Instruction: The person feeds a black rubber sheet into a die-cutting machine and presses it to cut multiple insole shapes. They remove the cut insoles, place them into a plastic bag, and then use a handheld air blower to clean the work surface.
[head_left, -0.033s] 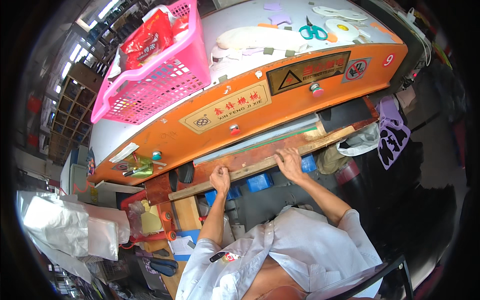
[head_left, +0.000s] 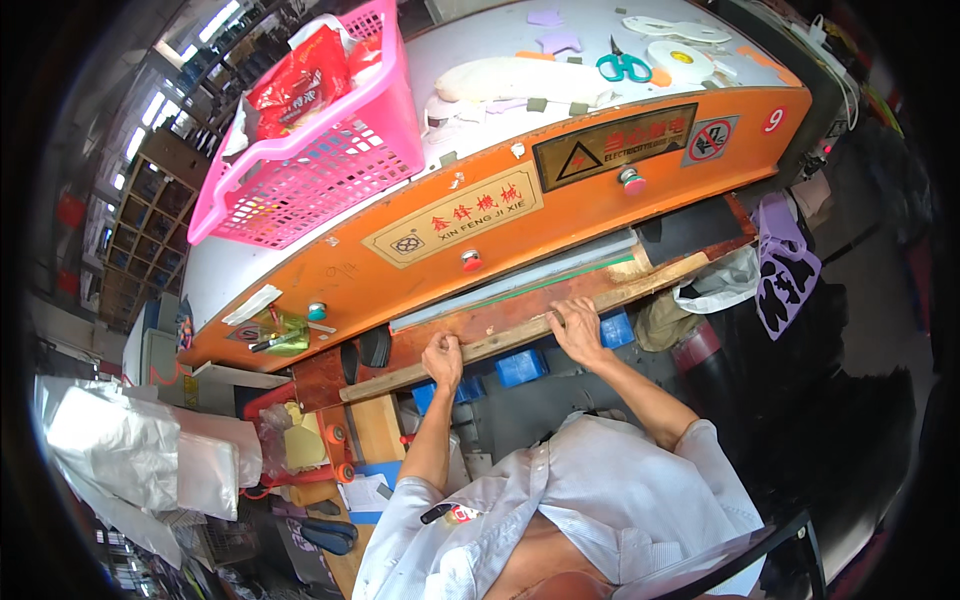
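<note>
My left hand (head_left: 442, 359) rests at the wooden strip (head_left: 490, 345) along the front edge of the red-brown work board (head_left: 405, 350). Its fingers are curled closed, and whatever they may hold is hidden. Farther right, my right hand (head_left: 577, 330) lies over the same strip, fingers stretched forward and a little apart, with nothing seen in it. Beyond both hands a long grey slab with a green edge (head_left: 530, 287) lies under the orange machine front (head_left: 360, 265). Dark curved pieces (head_left: 374, 347) sit left of my left hand, and a black sheet (head_left: 685, 232) lies at the board's right end.
A pink basket (head_left: 310, 190) with red packets stands on the machine top, left. Teal-handled scissors (head_left: 624, 66), a white tape roll (head_left: 680, 60) and scraps lie to its right. Push buttons (head_left: 471, 262) stick out of the front. Blue blocks (head_left: 522, 367) sit below the board; plastic bags (head_left: 120, 450) hang left.
</note>
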